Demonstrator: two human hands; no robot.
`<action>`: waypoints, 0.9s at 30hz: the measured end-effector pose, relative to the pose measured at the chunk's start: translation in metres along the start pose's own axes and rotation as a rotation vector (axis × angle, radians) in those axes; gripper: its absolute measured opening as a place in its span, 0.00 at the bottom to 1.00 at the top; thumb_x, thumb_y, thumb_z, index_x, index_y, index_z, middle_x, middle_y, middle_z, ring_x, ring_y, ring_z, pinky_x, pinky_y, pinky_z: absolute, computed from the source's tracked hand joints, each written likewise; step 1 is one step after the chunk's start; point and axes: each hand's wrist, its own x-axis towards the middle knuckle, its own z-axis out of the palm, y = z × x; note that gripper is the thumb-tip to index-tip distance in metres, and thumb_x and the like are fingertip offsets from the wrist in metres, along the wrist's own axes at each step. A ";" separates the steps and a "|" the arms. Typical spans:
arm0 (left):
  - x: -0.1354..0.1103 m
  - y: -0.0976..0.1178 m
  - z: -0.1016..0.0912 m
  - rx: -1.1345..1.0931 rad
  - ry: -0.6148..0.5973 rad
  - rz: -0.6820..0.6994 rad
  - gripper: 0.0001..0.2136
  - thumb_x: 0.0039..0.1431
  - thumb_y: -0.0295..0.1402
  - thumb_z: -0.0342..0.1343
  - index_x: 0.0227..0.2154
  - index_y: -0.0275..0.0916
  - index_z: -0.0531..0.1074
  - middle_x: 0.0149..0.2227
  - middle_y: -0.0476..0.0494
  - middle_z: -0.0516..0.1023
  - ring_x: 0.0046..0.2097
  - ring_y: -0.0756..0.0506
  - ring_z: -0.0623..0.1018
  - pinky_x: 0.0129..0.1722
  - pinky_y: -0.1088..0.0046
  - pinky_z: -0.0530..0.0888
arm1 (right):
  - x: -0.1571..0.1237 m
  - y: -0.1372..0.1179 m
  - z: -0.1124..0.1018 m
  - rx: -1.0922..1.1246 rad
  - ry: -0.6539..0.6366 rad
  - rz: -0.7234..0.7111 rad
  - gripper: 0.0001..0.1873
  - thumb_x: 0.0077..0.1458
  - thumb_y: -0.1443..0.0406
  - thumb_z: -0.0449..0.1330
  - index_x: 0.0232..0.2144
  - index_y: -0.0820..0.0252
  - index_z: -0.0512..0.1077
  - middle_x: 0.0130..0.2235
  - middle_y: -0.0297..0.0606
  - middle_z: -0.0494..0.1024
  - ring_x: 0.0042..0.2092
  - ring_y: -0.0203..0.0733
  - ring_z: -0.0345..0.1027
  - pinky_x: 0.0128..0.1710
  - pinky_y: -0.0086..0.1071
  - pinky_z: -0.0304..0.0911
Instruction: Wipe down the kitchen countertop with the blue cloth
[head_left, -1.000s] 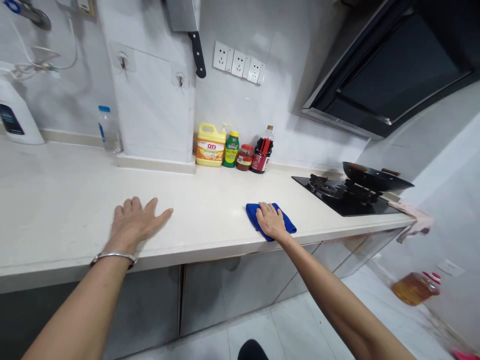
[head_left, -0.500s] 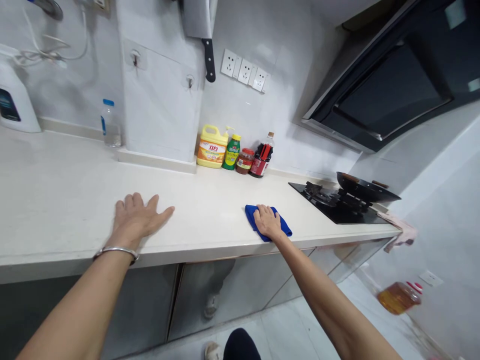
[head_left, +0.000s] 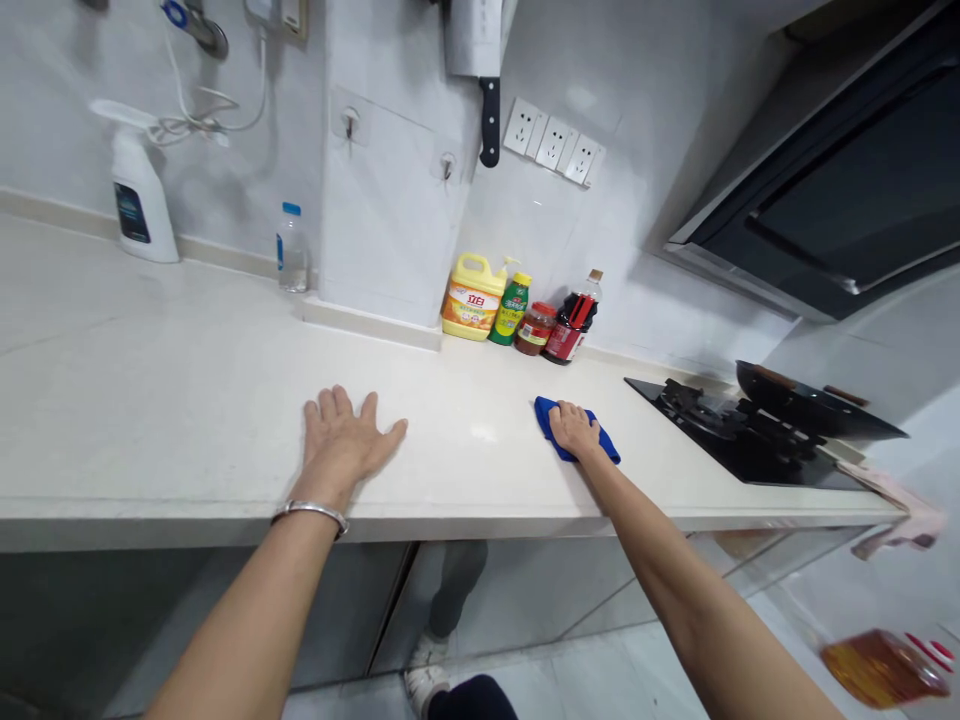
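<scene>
My left hand (head_left: pixel 341 445) lies flat on the pale countertop (head_left: pixel 187 420), fingers spread, with nothing in it. A silver bangle (head_left: pixel 311 512) circles that wrist. Farther right, my right hand (head_left: pixel 574 428) presses on a folded blue cloth (head_left: pixel 551 425), its fingers bent over the fabric. The cloth rests on the counter, a little in from the front edge; part of it is hidden under the hand.
Along the wall stand a yellow detergent jug (head_left: pixel 472 300), a green bottle (head_left: pixel 511 310), a red-lidded jar (head_left: pixel 535 330), a dark sauce bottle (head_left: pixel 574 320), a water bottle (head_left: pixel 292 250) and a spray bottle (head_left: pixel 141 195). At right are a stove (head_left: pixel 720 430) and wok (head_left: pixel 814 400). A cleaver (head_left: pixel 489 115) hangs above.
The view has swung left, so everything sits farther right. My right hand has slid the blue cloth back from the counter's front edge. My left hand stays flat on the counter.
</scene>
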 end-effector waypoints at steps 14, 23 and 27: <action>0.004 0.000 -0.007 0.080 -0.121 -0.030 0.41 0.65 0.59 0.32 0.73 0.38 0.45 0.75 0.21 0.39 0.76 0.27 0.41 0.72 0.48 0.43 | 0.041 -0.002 0.010 0.045 0.027 -0.016 0.26 0.70 0.59 0.39 0.59 0.60 0.68 0.66 0.50 0.67 0.69 0.56 0.54 0.67 0.62 0.47; 0.020 -0.009 -0.018 0.104 -0.084 0.012 0.45 0.57 0.66 0.38 0.70 0.42 0.58 0.65 0.22 0.64 0.67 0.22 0.63 0.64 0.43 0.60 | 0.030 0.001 0.009 0.145 0.064 -0.086 0.32 0.70 0.58 0.39 0.72 0.61 0.52 0.72 0.49 0.58 0.72 0.59 0.49 0.69 0.63 0.42; 0.034 -0.017 -0.013 0.091 -0.002 0.093 0.48 0.56 0.68 0.36 0.69 0.38 0.60 0.63 0.20 0.66 0.67 0.22 0.63 0.65 0.45 0.60 | 0.021 0.004 0.001 0.126 -0.006 -0.152 0.33 0.70 0.56 0.38 0.72 0.61 0.54 0.74 0.46 0.54 0.73 0.61 0.44 0.70 0.64 0.38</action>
